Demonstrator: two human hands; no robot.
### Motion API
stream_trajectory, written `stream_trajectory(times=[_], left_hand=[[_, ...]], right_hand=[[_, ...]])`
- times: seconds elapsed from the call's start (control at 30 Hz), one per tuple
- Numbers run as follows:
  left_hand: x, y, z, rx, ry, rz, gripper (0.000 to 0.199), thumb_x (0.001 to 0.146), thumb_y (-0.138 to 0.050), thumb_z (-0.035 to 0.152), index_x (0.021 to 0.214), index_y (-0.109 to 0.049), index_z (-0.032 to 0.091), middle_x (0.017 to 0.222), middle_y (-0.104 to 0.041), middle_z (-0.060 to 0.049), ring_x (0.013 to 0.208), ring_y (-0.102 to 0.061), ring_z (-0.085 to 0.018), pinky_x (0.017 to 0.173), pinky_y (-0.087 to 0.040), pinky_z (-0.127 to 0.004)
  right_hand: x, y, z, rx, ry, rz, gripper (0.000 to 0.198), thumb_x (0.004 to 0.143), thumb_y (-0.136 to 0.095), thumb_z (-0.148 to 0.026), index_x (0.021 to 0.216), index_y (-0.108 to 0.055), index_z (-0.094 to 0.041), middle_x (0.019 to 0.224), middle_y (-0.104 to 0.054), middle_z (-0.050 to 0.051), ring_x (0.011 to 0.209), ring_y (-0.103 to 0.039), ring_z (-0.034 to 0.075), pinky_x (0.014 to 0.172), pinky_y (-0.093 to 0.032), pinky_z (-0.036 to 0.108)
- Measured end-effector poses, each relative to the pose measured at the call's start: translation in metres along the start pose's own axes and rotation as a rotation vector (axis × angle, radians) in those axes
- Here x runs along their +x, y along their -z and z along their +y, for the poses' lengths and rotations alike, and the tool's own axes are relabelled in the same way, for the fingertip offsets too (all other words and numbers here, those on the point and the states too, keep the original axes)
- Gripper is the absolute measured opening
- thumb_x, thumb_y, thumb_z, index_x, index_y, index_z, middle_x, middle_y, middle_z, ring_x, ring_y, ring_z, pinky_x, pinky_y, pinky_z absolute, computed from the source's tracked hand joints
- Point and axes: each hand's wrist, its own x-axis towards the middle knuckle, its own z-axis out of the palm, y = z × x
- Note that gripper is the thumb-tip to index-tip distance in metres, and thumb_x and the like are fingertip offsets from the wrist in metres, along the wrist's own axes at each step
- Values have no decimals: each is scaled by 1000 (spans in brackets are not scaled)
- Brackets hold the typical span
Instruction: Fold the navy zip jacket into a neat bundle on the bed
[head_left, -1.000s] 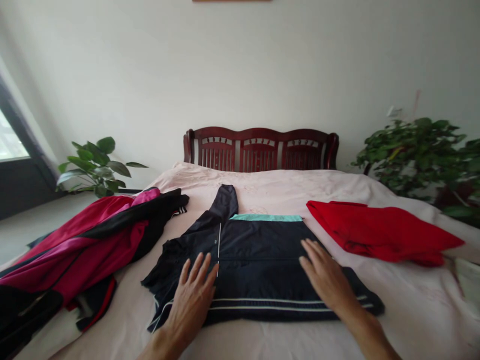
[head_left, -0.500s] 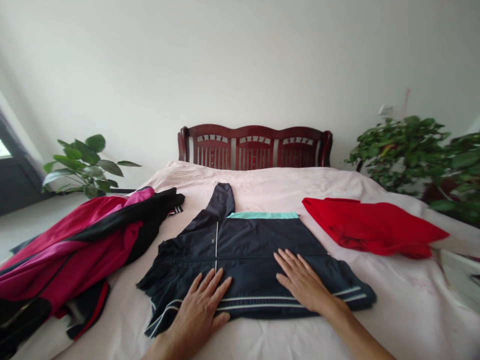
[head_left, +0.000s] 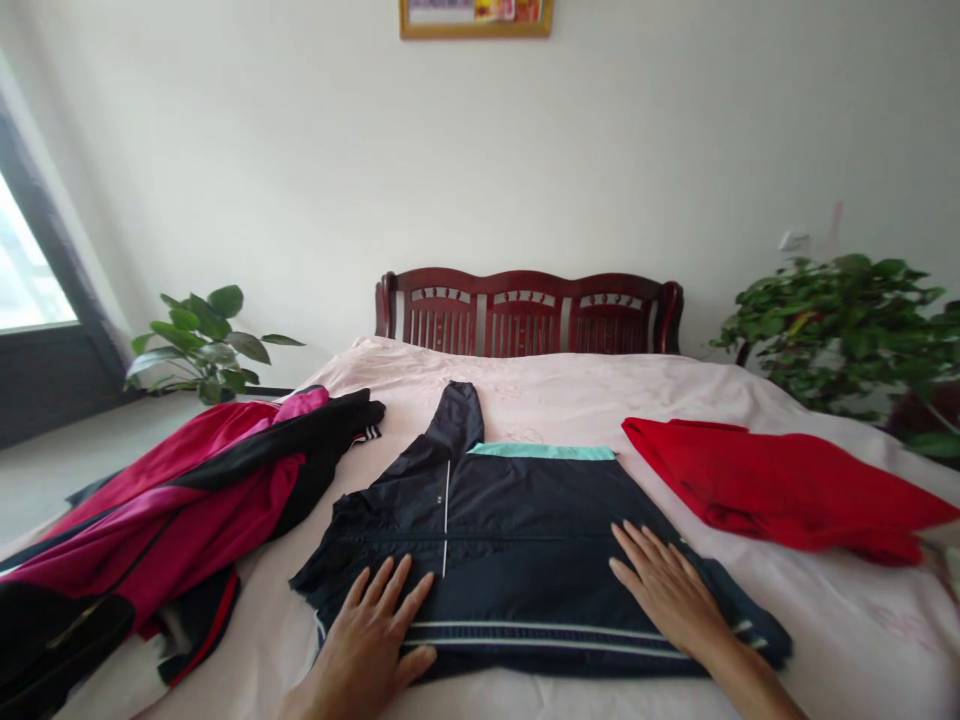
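Observation:
A dark navy jacket (head_left: 517, 510) with white piping lies spread on the bed, one sleeve pointing away toward the headboard. A strip of turquoise lining shows along its far edge. My left hand (head_left: 371, 630) rests flat on the jacket's near left part, fingers spread. Over on its right part, my right hand (head_left: 667, 585) lies palm down with fingers stretched out. Neither hand grips the fabric. The white stripes along the near edge are partly covered by my hands.
Pink, red and black garments (head_left: 202, 510) lie heaped on the left. A folded red cloth (head_left: 765, 485) is on the right. The pale pink sheet (head_left: 555, 370) covers the bed up to the dark wooden headboard (head_left: 525, 310). Plants stand on both sides.
My hands have moved apart over the jacket, the left one leftward and the right one rightward. The camera has tilted up, bringing a framed picture into view.

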Motion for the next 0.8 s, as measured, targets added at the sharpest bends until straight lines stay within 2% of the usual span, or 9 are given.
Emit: stream_trajectory(times=[0.07, 0.17, 0.27, 0.47, 0.67, 0.8], left_hand=[[1, 0, -5, 1, 25, 19, 63, 92, -38, 68, 149, -33, 40, 159, -31, -7, 146, -29, -33, 118, -26, -59], [4, 4, -10, -3, 89, 14, 57, 98, -28, 61, 149, -38, 38, 159, -32, -3, 147, -28, -27, 119, -26, -55], [8, 11, -9, -2, 172, -16, 53, 99, -33, 53, 148, -42, 34, 159, -32, -2, 148, -26, -26, 120, -24, -52], [10, 21, -5, -20, 241, -34, 55, 94, -43, 45, 147, -45, 29, 158, -33, -3, 148, -29, -26, 121, -22, -51], [11, 17, -6, -33, 254, 42, 51, 94, -42, 40, 142, -52, 28, 156, -41, -4, 145, -35, -25, 119, -27, -50], [11, 13, -7, -24, 248, 91, 49, 94, -44, 39, 141, -54, 29, 154, -43, -4, 144, -38, -26, 118, -30, -50]], right_hand=[[0, 2, 2, 12, 11, -19, 59, 90, -34, -54, 137, -59, -27, 150, -48, 6, 140, -41, 31, 113, -34, 53], [0, 2, 7, 38, 39, -17, 49, 90, -35, -49, 119, -70, -32, 147, -52, 2, 139, -43, 31, 112, -36, 54], [-1, -3, 13, 59, 77, 22, 43, 88, -38, -44, 111, -73, -35, 144, -56, 1, 136, -47, 32, 109, -38, 56], [1, -10, 20, 107, 105, 57, 44, 85, -39, -43, 110, -74, -33, 139, -60, 4, 134, -49, 33, 107, -41, 55], [4, -21, 25, 178, 0, 75, 55, 83, -40, -52, 123, -69, -27, 140, -59, 6, 135, -48, 32, 110, -40, 52], [5, -31, 35, 155, 98, 92, 45, 83, -42, -46, 112, -74, -33, 138, -60, 3, 134, -49, 33, 108, -42, 53]])
